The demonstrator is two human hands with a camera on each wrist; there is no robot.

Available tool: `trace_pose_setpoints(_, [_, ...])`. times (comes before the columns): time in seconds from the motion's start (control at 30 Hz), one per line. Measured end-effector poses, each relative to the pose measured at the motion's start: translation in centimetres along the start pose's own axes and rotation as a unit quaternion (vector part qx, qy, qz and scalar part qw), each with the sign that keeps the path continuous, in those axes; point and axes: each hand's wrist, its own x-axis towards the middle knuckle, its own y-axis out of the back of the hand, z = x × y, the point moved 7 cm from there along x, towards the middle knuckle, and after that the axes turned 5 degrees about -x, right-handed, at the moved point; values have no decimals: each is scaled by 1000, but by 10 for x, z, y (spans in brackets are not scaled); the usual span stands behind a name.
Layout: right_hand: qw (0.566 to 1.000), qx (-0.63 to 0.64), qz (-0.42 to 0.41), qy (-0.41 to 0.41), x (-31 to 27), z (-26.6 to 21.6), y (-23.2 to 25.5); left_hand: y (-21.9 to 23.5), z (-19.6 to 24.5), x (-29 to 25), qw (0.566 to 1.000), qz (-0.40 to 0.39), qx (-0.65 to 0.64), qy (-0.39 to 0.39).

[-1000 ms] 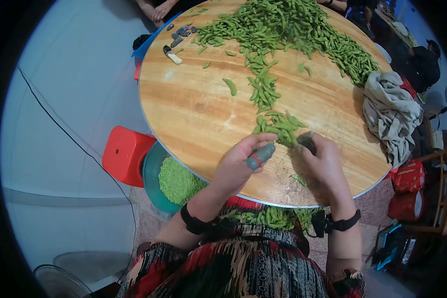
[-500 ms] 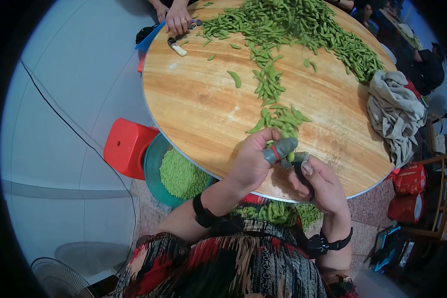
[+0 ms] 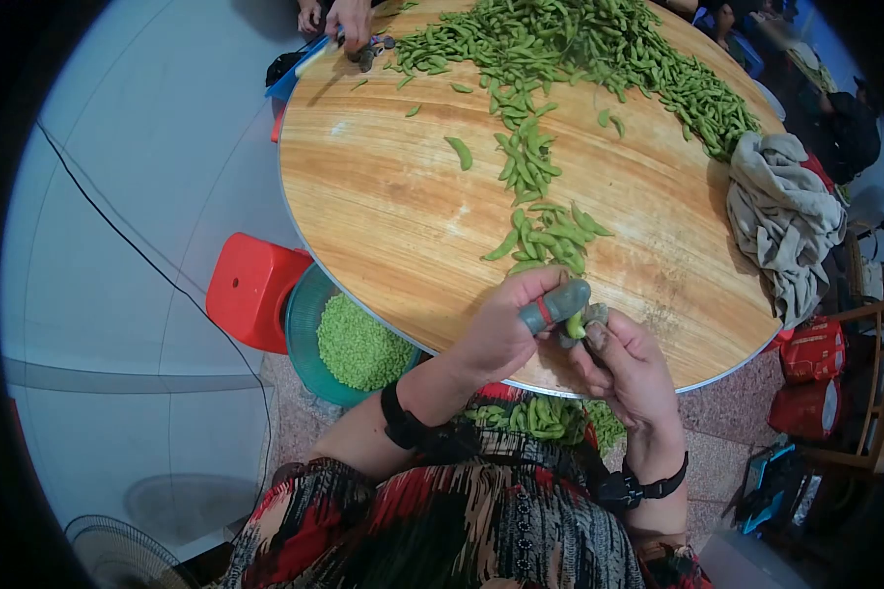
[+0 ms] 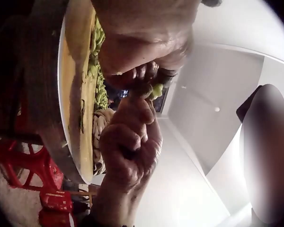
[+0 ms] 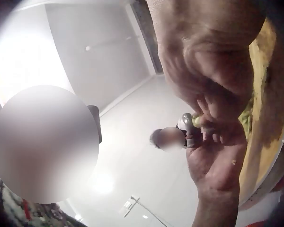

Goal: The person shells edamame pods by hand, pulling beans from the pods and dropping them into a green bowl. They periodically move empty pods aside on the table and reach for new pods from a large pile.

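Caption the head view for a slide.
Left hand and right hand hold a green pod at a wooden table strewn with more pods.

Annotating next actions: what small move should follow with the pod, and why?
Probably squeeze the pod with the left hand while the right hand steadies its near end. Both hands have the pod pinched between them, with the left's grey finger cover against it, and loose beans lie in the basket.

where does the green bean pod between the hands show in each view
Head: green bean pod, right of centre, between left hand and right hand.
Left wrist: pod, slightly above centre.
Right wrist: pod, right of centre.
Shared landmark: brown round wooden table, at left in left wrist, right in right wrist.
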Motion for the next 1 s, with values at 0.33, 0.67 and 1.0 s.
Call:
trace_pose_setpoints(0.33, [985,-111,83,100,12,7,29,-6,17,3,901,30,410,-141])
trace_pose_setpoints(0.67, [892,-382,174,168,13,-21,30,12,-3,6,953,116,279,4])
trace_pose_setpoints(1.0, [912,-335,88,219,28,-37,31,-9,16,15,834,-70,534,-120])
